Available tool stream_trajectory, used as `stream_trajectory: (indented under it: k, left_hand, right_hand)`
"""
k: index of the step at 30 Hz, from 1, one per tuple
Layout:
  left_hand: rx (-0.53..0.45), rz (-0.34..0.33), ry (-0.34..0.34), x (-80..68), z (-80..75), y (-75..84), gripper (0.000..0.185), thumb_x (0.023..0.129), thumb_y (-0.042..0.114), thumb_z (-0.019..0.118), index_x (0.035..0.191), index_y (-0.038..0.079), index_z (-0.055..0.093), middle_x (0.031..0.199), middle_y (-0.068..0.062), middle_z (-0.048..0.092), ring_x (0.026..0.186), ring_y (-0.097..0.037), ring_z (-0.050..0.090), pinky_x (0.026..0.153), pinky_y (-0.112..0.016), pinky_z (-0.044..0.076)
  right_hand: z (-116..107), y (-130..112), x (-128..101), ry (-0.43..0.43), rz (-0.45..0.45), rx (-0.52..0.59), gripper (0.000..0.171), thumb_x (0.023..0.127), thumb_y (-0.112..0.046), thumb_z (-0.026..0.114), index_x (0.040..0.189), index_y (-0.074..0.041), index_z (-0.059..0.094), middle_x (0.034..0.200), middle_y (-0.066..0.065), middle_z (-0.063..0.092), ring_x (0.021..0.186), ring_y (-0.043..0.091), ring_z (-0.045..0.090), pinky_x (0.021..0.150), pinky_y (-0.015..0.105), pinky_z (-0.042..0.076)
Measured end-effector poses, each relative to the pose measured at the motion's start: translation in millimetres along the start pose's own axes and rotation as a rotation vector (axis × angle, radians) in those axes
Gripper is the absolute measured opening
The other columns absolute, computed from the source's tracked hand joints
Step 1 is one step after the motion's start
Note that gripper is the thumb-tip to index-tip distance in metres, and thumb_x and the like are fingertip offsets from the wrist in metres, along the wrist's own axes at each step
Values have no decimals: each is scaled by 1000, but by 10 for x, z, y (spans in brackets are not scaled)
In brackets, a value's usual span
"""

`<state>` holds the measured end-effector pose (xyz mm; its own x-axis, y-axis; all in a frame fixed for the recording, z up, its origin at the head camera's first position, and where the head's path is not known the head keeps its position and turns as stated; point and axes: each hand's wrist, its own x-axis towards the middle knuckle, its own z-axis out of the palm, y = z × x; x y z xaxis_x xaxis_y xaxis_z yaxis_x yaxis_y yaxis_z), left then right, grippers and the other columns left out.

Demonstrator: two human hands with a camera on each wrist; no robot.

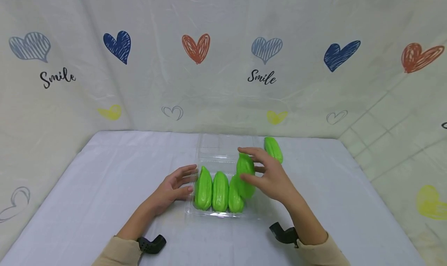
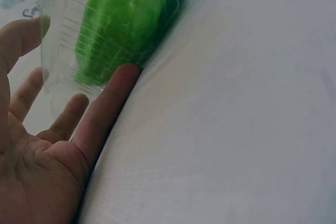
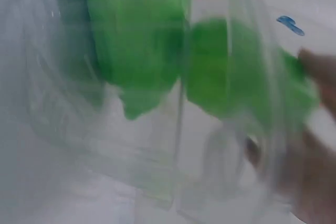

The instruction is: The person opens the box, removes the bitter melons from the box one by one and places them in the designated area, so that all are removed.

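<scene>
A clear plastic box [image 1: 209, 214] lies on the table with its transparent lid [image 1: 223, 143] folded back. Three bright green ridged gourds stand side by side in it: a left gourd [image 1: 203, 190], a middle gourd [image 1: 220, 192] and a right gourd [image 1: 235, 202]. My right hand [image 1: 270, 180] grips another gourd [image 1: 245, 166] between thumb and fingers, tilted over the box's right part. Blurred, it shows through the plastic in the right wrist view. My left hand [image 1: 171, 190] has its fingers extended against the box's left side; a fingertip [image 2: 126, 72] touches the wall.
One more green gourd [image 1: 273, 149] lies on the white tablecloth [image 1: 122, 172] at the back right, behind my right hand. A pale sheet [image 1: 223, 91] printed with hearts and words hangs behind the table's far edge.
</scene>
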<state>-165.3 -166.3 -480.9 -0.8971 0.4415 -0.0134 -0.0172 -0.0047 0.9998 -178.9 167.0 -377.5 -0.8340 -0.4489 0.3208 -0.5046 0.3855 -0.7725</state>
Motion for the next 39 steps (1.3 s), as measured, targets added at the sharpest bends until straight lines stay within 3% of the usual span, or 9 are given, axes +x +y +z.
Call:
stream_trajectory:
  k: [4,7,15,19,23,26,30,33,39]
  left_hand:
    - [0,-2,1,-3,3,-2,66,97,11,62,156,18,32,159,-9,34,142,-35,38,92,-44,55]
    - [4,-1,2,-5,4,1,66,97,11,63,156,18,32,159,-9,34,142,-35,38,91,-44,55]
    - [-4,14,-6,9,-12,-17,65,97,9,61,155,17,33,159,-11,33,142,-37,37,91,-44,55]
    - [-4,11,-8,10,-19,-21,65,97,10,62,155,18,33,158,-10,33,143,-37,37,92,-44,55]
    - [-4,12,-9,9,-22,-24,65,97,9,61,155,18,33,158,-10,34,143,-37,37,92,-44,55]
    - [-3,21,-11,10,-21,-22,65,97,10,62,155,18,33,158,-11,34,142,-38,37,91,-44,55]
    - [-4,31,-17,8,-17,-10,66,97,12,63,156,17,32,159,-11,33,142,-40,36,92,-44,55]
    - [-5,36,-20,5,-16,-4,66,97,12,63,156,16,32,159,-12,33,143,-41,36,92,-45,55]
    - [3,26,-16,5,-18,-8,65,98,10,61,155,17,32,159,-12,33,142,-40,36,92,-44,55]
  right_hand:
    - [57,20,25,93,-45,86,45,89,-9,76,132,-12,63,147,2,49,128,27,55,92,44,55]
    - [88,44,40,106,-57,111,41,89,-8,75,129,-11,64,146,4,50,133,24,51,95,43,53]
    - [90,111,46,-35,-35,6,60,85,-9,79,139,-23,58,152,-2,44,135,27,48,85,53,57]
    - [67,144,54,-62,-13,3,67,85,-13,80,143,-29,53,152,-2,42,134,27,48,83,45,58]
    - [44,169,63,-58,47,75,68,88,-20,78,147,-33,47,150,0,43,130,32,52,85,36,58]
    - [6,161,65,-71,121,175,66,92,-22,74,149,-36,43,152,0,40,131,37,52,87,35,56]
    - [-81,136,54,-91,205,332,68,94,-12,68,151,-36,39,156,-1,32,134,38,48,92,39,53]
    - [-143,141,45,-97,213,382,74,93,-5,66,153,-35,36,153,2,31,131,37,49,94,40,51]
    - [-222,173,47,-70,196,375,76,91,-3,68,154,-28,35,144,11,38,122,35,56,89,37,55]
